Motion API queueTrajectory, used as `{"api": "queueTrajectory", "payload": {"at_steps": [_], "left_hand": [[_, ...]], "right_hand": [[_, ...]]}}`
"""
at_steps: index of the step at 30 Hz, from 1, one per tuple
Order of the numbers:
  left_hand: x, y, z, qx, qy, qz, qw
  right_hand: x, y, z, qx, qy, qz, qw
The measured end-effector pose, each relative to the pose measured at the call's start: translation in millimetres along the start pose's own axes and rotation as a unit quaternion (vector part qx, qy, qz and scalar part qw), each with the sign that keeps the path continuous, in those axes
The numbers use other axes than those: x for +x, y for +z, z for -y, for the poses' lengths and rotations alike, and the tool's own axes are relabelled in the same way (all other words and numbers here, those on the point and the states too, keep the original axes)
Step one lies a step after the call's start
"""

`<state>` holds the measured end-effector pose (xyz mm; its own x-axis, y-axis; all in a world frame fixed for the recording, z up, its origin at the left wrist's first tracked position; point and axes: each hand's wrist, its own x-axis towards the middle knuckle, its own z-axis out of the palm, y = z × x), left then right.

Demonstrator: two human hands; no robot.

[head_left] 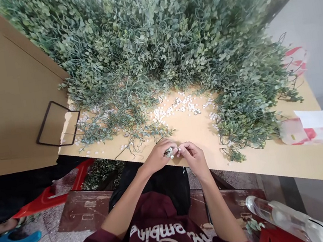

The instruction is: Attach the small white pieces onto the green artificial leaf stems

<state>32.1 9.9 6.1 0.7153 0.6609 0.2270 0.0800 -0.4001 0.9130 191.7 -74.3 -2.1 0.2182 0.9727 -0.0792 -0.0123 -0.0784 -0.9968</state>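
Note:
Close to the table's front edge, my left hand (161,154) is closed around a small artificial leaf sprig (170,152) with green and whitish tips. Beside it, my right hand (194,157) pinches at the sprig's side with thumb and forefinger; a tiny white piece (179,149) shows at its fingertips. Just beyond the hands lie scattered small white pieces (174,108). Loose wiry leaf stems (136,116) spread over the table left of them. A large heap of artificial greenery (160,35) fills the back and right of the table.
A big cardboard box (3,92) stands at the left, a dark wire frame (57,123) against it. Red-and-white plastic packaging (308,130) rests at the right on the tan tabletop (306,163). A clear bottle (289,215) is lower right. Another person's dark clothing (22,192) appears at left.

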Motion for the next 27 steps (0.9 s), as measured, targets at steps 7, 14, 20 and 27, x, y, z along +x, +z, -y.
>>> {"api": "queueTrajectory", "payload": {"at_steps": [7,14,20,27], "left_hand": [[-1,3.0,1,0.014,-0.016,-0.013,1.000],[-2,10.0,2,-0.020,-0.019,-0.081,0.996],[-3,10.6,1,0.026,-0.026,-0.071,0.997],[-3,13.7,5,0.025,-0.021,-0.083,0.996]], "right_hand": [[-1,4,1,-0.023,-0.014,-0.018,0.999],[-1,6,-1,0.013,-0.028,-0.038,0.999],[2,5,1,0.028,-0.025,-0.052,0.998],[2,7,-1,0.043,-0.008,-0.063,0.997]]}}
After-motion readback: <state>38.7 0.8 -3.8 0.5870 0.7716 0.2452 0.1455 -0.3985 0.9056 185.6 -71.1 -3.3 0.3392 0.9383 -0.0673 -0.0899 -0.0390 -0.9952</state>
